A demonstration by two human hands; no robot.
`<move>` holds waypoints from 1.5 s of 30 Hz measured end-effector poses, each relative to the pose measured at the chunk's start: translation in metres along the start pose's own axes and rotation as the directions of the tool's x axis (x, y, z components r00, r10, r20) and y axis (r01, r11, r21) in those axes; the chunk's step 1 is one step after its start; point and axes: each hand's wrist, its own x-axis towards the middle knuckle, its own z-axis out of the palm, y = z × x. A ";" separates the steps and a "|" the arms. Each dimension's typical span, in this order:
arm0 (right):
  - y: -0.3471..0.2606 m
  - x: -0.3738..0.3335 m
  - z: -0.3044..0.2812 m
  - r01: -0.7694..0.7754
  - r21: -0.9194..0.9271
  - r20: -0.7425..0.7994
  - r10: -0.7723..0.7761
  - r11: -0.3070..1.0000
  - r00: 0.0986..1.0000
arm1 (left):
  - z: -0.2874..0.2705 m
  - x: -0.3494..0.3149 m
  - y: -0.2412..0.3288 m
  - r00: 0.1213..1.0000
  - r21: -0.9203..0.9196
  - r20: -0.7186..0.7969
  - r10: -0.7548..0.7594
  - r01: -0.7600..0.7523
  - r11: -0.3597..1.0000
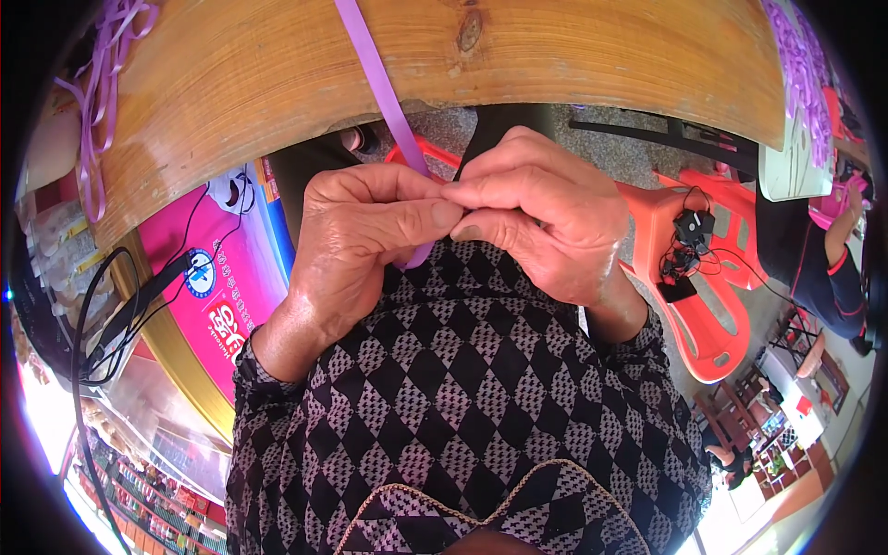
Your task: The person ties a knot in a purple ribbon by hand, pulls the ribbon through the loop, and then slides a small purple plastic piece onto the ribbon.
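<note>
A flat purple ribbon (379,79) comes down over the wooden table's edge to my hands, passes behind my left fingers and shows again below them. My left hand (356,217) is closed in a pinch on this ribbon. Opposite it, my right hand (555,213) is also closed, thumb against forefinger. The fingertips of both hands meet in front of my chest. What sits between the right fingertips is hidden or too small to make out.
The wooden table (250,69) spans the far side. Purple ribbon bundles (104,92) hang at its left, with more purple strands (801,74) at right. An orange stool (717,328) carries a black adapter and cables (686,242). A pink printed panel (199,305) stands left; another person (819,264) is at right.
</note>
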 end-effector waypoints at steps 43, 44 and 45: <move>-0.021 -0.003 -0.002 -0.484 0.490 0.316 0.370 0.725 0.874 | -0.011 -0.018 0.016 0.801 0.654 0.395 0.450 -0.589 0.475; -0.022 -0.003 -0.001 -0.515 0.536 0.330 0.395 0.669 0.857 | -0.012 -0.018 0.018 0.781 0.661 0.422 0.460 -0.613 0.434; -0.023 -0.002 -0.001 -0.539 0.578 0.350 0.411 0.612 0.842 | -0.013 -0.018 0.018 0.774 0.662 0.423 0.471 -0.619 0.424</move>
